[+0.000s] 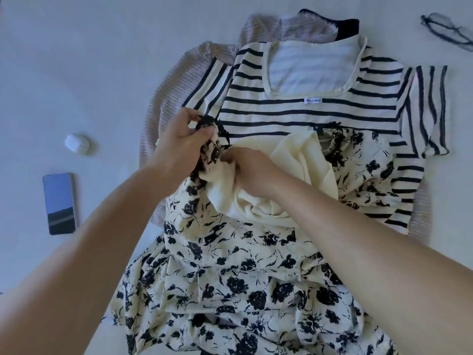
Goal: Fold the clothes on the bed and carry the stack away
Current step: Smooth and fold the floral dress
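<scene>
Dress bunched at 6 o'clock on bed, overlapping striped top | left hand pinches its top edge, right hand grips cream lining | step: straightening, likely before folding | next: spread flat | phone at 9 o'clock

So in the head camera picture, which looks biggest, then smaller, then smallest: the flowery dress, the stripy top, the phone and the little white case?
1. Flowery dress, though it lies nearest the camera, which enlarges it.
2. Stripy top, partly covered by the dress.
3. Phone.
4. Little white case.
</scene>
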